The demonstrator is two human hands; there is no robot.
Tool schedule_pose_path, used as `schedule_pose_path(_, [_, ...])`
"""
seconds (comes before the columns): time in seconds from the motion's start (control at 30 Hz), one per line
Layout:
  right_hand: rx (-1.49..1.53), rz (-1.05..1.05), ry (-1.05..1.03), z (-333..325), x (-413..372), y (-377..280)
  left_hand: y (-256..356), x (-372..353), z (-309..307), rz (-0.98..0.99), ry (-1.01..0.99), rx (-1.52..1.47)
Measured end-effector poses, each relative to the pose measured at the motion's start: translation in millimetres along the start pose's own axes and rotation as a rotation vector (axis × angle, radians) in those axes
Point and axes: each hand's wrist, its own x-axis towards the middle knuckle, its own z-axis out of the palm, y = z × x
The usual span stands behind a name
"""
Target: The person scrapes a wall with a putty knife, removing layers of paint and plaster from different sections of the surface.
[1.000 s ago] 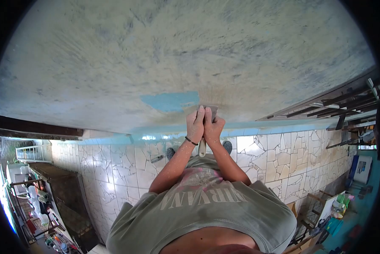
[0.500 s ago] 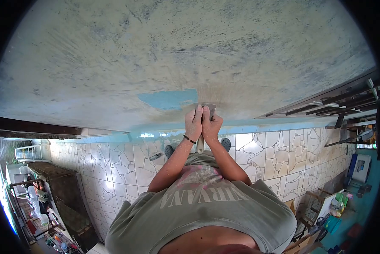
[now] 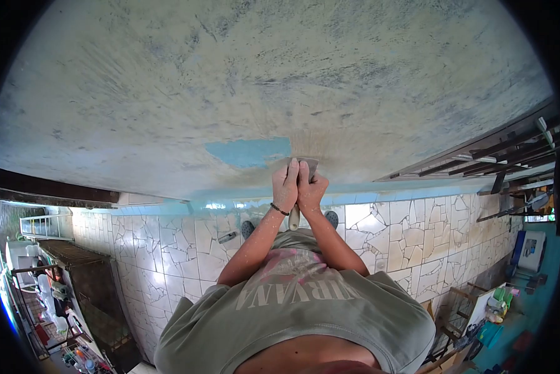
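Left hand (image 3: 285,186) and right hand (image 3: 311,187) clasp tight round a scraper (image 3: 294,219) pressed against the wall (image 3: 261,75) beside a blue paint patch (image 3: 249,151). The fingers hide most of its blade.

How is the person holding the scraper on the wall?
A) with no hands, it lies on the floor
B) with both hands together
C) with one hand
B: the left hand and the right hand are both closed round the scraper, side by side, with its blade pressed to the wall beside a blue patch.
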Motion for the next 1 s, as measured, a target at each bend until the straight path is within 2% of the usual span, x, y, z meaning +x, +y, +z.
schedule_pose_path(0.17, [0.054,0.035,0.01,-2.3,-9.0,-16.8,7.3,-4.6,-3.0,-0.046,-0.051,-0.119])
schedule_pose_path(0.27, [0.092,0.039,0.037,0.5,-12.3,0.4,-20.1,-5.5,-12.8,-0.062,-0.084,0.002])
schedule_pose_path(0.37, [0.094,0.043,0.02,3.7,-4.3,-8.9,-1.2,0.6,-6.9,0.017,-0.022,0.007])
schedule_pose_path(0.47, [0.062,0.039,0.004,-1.9,-8.1,-26.1,11.2,-4.2,-9.0,-0.083,-0.076,-0.055])
schedule_pose_path(0.57, [0.063,0.028,0.024,0.6,-9.3,-6.3,0.1,-3.4,-10.6,-0.05,-0.083,0.02])
schedule_pose_path(0.67, [0.021,0.03,0.036,-0.2,-12.5,5.4,-29.1,-3.9,-6.1,-0.007,-0.004,-0.034])
schedule_pose_path(0.77, [0.038,-0.012,0.035,2.3,-5.8,-14.3,12.6,1.5,-7.1,0.057,-0.026,0.088])
schedule_pose_path(0.87, [0.054,0.006,0.015,-0.9,-4.7,-29.2,15.3,-3.7,-5.7,-0.018,-0.055,-0.05])
schedule_pose_path(1.0, [0.061,0.037,0.043,-0.5,-11.9,-8.0,-8.5,-4.5,-8.2,-0.062,-0.066,0.002])
